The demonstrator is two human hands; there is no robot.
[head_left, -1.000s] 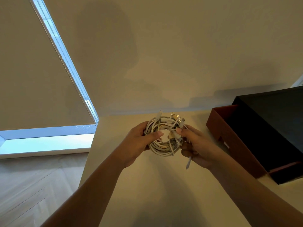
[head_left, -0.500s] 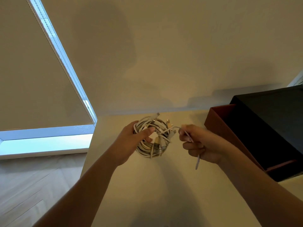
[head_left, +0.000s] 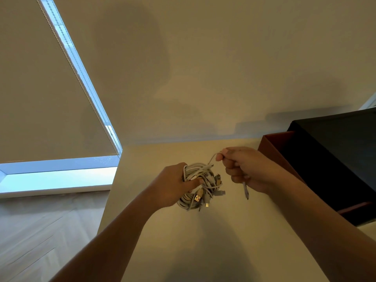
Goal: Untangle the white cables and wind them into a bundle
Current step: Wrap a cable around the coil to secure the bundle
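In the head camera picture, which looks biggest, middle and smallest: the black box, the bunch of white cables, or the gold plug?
Largest: black box.
Middle: bunch of white cables.
Smallest: gold plug, sticking out of the bunch.
The differences are plain; none look alike.

A pale table (head_left: 213, 251) meets a beige wall (head_left: 223, 58), beside a blind-covered window (head_left: 61, 175) and wood floor (head_left: 30, 241).

The left arm (head_left: 114, 241) and right arm (head_left: 309, 220) are both bare, smooth-skinned and slim, from the wrist to where they run out of view at the bottom (any clothing higher up cannot be seen). The left hand (head_left: 169, 186) and right hand (head_left: 245, 168) are bare as well, with rounded knuckles showing on the right.
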